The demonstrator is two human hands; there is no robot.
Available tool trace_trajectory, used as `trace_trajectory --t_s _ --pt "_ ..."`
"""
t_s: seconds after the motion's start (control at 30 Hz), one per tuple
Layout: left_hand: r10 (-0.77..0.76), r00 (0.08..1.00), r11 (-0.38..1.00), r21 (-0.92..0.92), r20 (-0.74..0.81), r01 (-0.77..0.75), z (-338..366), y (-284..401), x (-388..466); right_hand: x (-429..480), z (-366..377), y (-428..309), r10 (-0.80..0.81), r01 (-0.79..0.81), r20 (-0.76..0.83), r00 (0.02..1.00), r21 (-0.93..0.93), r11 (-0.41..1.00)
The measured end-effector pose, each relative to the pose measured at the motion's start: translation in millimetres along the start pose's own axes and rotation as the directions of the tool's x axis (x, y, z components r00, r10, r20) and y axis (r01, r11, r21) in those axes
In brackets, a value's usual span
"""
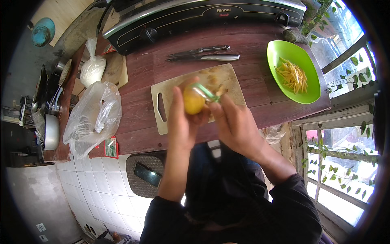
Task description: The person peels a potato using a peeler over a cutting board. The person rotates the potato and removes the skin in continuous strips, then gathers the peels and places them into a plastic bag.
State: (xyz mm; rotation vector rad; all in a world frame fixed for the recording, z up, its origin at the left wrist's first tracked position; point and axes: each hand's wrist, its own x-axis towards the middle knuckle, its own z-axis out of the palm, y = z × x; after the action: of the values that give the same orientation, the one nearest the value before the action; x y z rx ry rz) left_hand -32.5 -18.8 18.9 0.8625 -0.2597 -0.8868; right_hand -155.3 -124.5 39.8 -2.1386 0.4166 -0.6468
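My left hand (182, 119) is wrapped around a yellow potato (193, 101), held above the cutting board (173, 87). In my right hand (233, 122) is a peeler with a green frame (204, 92), which crosses the potato's upper right side. Motion blurs the peeler, so I cannot tell whether its blade touches the potato. Several peelings (212, 78) lie on the far right part of the board, partly hidden by my hands. To the right, a green bowl (275, 58) holds a heap of thin yellow strips (292, 77).
Two knives (221, 57) lie beyond the board, below a Rinnai gas stove (182, 23). At left are a clear plastic bag (88, 119), a tied bag of white powder (93, 70) and a red packet (111, 147). A phone (147, 174) rests on a stool (137, 190) below the table edge.
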Motion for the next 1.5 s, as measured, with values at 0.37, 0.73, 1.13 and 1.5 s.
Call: trace_trajectory --t_s 0.37,0.73,1.13,1.5 --pt "0.031 0.989 0.992 0.115 0.144 -0.048 -3 10 -5 0 3 -2 -0.017 0.017 0.016 1.0 -0.036 0.999" --pt "0.157 0.987 0.87 0.469 0.032 -0.154 -3 6 -6 1 9 -3 -0.086 0.077 -0.042 0.995 -0.193 0.978" --pt "0.033 0.996 0.909 0.411 0.088 -0.066 -6 -3 -18 19 9 14 -0.079 0.02 -0.21 0.974 -0.269 0.963" --pt "0.029 0.999 0.995 0.092 0.045 -0.033 -8 3 -8 4 -5 -3 0.022 -0.022 -0.029 0.999 -0.02 1.0"
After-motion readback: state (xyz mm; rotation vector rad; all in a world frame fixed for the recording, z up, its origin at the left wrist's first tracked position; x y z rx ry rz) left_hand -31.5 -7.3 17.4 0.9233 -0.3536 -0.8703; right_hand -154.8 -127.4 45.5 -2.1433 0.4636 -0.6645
